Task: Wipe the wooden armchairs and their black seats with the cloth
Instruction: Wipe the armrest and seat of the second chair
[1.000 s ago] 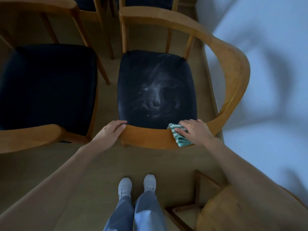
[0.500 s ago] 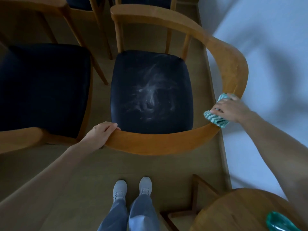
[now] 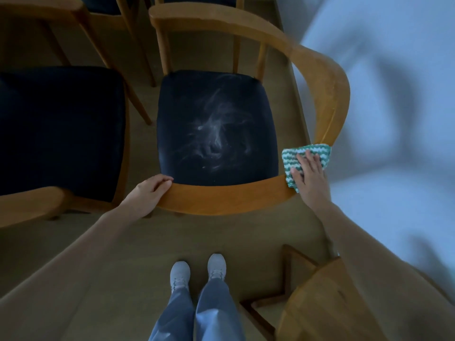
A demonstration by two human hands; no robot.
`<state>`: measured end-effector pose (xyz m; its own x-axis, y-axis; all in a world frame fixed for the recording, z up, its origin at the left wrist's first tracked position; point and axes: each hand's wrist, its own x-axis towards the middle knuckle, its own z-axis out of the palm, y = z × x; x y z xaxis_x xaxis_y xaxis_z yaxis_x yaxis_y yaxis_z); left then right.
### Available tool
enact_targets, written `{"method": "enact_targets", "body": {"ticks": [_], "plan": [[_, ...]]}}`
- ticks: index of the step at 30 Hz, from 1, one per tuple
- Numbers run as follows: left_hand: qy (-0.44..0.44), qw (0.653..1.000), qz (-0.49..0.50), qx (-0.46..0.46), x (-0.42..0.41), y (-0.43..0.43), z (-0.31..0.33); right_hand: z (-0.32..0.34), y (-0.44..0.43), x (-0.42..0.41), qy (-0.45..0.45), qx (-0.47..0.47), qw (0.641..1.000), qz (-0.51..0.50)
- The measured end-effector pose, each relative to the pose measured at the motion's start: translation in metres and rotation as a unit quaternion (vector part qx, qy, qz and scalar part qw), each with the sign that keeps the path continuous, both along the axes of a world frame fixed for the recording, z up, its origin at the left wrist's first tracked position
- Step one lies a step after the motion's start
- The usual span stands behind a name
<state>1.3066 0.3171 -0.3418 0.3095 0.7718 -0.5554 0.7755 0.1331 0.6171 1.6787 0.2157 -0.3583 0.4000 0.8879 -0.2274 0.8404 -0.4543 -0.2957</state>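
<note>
Two hands are on the nearest chair. Your left hand (image 3: 150, 193) grips the light-brown wooden armchair (image 3: 221, 199) at the left end of its curved back rail, with the fingers curled over the top edge, just beside the near-left corner of the seat.

Your right hand (image 3: 309, 173) lies flat, fingers straight and slightly spread. It presses the green-and-white zigzag knitted cloth (image 3: 305, 153) against the same rail. The cloth sits where the rail bends round and rises on the right side, just beside the near-right corner of the seat, and part of it is hidden under your palm.

The black padded seat (image 3: 187, 107) carries whitish swirled smears around its middle. It is apart from the cloth.

A second wooden armchair with a black seat (image 3: 61, 129) stands close on the left. Your pale shoes (image 3: 181, 271) stand on the tan floor (image 3: 123, 279) behind the rail. The white wall (image 3: 394, 70) on the right is blurred.
</note>
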Motion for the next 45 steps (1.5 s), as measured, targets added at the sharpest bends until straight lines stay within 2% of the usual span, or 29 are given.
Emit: {"method": "enact_targets", "body": {"ticks": [3, 6, 12, 16, 27, 30, 32, 34, 36, 38, 41, 45], "plan": [[0.003, 1.000, -0.015, 0.002, -0.003, -0.001, -0.001, 0.000, -0.007, -0.026, 0.075, 0.032, 0.989, -0.119], [0.005, 0.999, -0.033, -0.003, -0.002, 0.001, 0.001, -0.007, -0.004, -0.038, 0.154, 0.093, 0.958, -0.222], [0.002, 0.999, -0.047, -0.006, -0.003, 0.004, -0.001, -0.001, 0.006, -0.053, 0.308, 0.189, 0.836, -0.412], [-0.008, 0.998, -0.064, -0.006, -0.004, 0.005, -0.002, 0.001, -0.007, -0.090, 0.393, 0.206, 0.752, -0.488], [-0.016, 0.997, -0.078, -0.017, -0.021, -0.001, 0.002, 0.021, -0.001, -0.245, 0.502, 0.166, 0.605, -0.595], [-0.033, 0.998, -0.061, -0.006, -0.035, -0.003, 0.004, 0.019, 0.014, -0.297, 0.580, 0.126, 0.525, -0.610], [-0.044, 0.998, -0.052, -0.007, -0.044, -0.001, 0.007, 0.027, 0.025, -0.324, 0.645, 0.128, 0.455, -0.600], [-0.053, 0.997, -0.048, -0.015, -0.050, 0.002, 0.010, 0.034, 0.038, -0.342, 0.690, 0.141, 0.401, -0.586], [-0.059, 0.997, -0.038, -0.029, -0.052, 0.004, 0.013, 0.037, 0.048, -0.351, 0.715, 0.149, 0.368, -0.576], [-0.067, 0.997, -0.020, -0.041, -0.053, 0.006, 0.015, 0.036, 0.054, -0.356, 0.724, 0.145, 0.351, -0.576], [-0.077, 0.996, 0.003, -0.045, -0.052, 0.009, 0.017, 0.037, 0.061, -0.356, 0.753, 0.131, 0.295, -0.573], [-0.079, 0.996, 0.014, -0.050, -0.050, 0.008, 0.020, 0.040, 0.061, -0.341, 0.774, 0.111, 0.242, -0.575]]}}
